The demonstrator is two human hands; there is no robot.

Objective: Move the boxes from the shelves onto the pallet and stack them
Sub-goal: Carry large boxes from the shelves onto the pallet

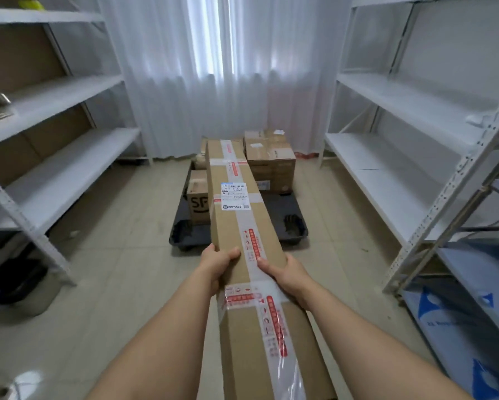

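Observation:
A long narrow cardboard box (242,226) with red and clear tape and a white label stretches from my body toward the pallet. My left hand (218,262) grips its left edge and my right hand (283,271) grips its right edge, thumbs on top. The dark plastic pallet (288,217) lies on the floor ahead, under the box's far end. On the pallet stand a small box (197,202) with black letters at the left and a stack of brown boxes (271,160) at the back right.
White metal shelves (69,168) line the left wall, with cardboard behind them. More white shelves (401,168) line the right, with blue-printed flat packs (459,327) on low shelves near me. A white curtain (213,67) hangs behind the pallet. The floor is beige tile.

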